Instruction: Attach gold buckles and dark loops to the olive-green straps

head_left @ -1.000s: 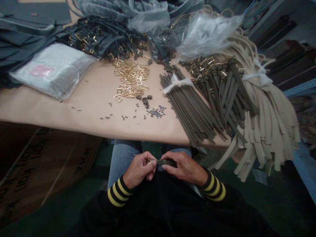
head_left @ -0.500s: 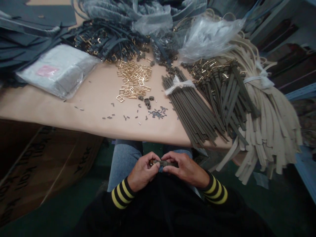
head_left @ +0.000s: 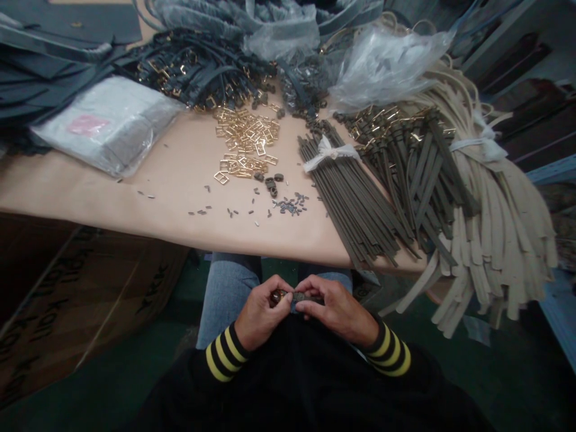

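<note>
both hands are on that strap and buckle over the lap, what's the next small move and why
Probably the right hand feeds the dark strap a little way into the gold buckle. The left hand pinches the buckle, the right hand pinches the strap close beside it, and the two pieces meet between them, above the lap.

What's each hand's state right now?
Left hand: closed, pinching one end of the dark strap.
Right hand: closed, holding the same dark strap further along.
</note>
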A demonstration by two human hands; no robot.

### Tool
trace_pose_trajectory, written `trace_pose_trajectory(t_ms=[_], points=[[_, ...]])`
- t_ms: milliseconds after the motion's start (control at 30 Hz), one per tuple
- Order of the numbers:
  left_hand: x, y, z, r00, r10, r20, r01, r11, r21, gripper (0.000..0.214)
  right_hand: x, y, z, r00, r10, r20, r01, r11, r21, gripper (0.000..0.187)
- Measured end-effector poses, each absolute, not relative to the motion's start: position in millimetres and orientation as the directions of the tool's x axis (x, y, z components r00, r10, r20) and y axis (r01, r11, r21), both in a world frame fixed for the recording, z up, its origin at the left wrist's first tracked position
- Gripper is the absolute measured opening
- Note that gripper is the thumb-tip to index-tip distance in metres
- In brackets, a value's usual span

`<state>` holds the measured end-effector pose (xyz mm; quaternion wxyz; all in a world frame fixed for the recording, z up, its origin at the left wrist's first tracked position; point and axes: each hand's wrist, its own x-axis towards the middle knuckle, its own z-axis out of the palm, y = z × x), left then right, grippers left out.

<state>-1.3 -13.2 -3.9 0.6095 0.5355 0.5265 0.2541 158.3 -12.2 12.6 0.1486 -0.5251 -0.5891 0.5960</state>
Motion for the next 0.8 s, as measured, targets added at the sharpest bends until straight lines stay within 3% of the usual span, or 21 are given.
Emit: trace_pose_trajectory(t_ms=[233,400,533,800], points=[[-4.6,-11.8,-3.3,0.401,0.847,-0.35,0.312,0.233,0.921,0.009,156.5,-15.0,12.1,-0.392,0.786,-0.479,0.42,-0.31,-0.853,0.015],[-6.4,-13.5,-11.4,0.372,0.861,-0.346,0.277,0.252,0.927,0.01,164.6,-10.3,11.8,-0.489,0.606,-0.627,0.297,-0.56,-0.773,0.015],[-6.8,-14.5,-13.9,0.4,0.844,-0.358,0.285,0.256,0.924,0.01,166.9,-7.9,10.2,-0.533,0.514,-0.673,0.328,-0.607,-0.723,0.022],[-5.7,-14.2,-10.5,0.442,0.831,-0.338,0.326,0.202,0.924,0.008,160.4,-11.5,7.3,-0.479,0.663,-0.576,0.337,-0.467,-0.818,0.02]])
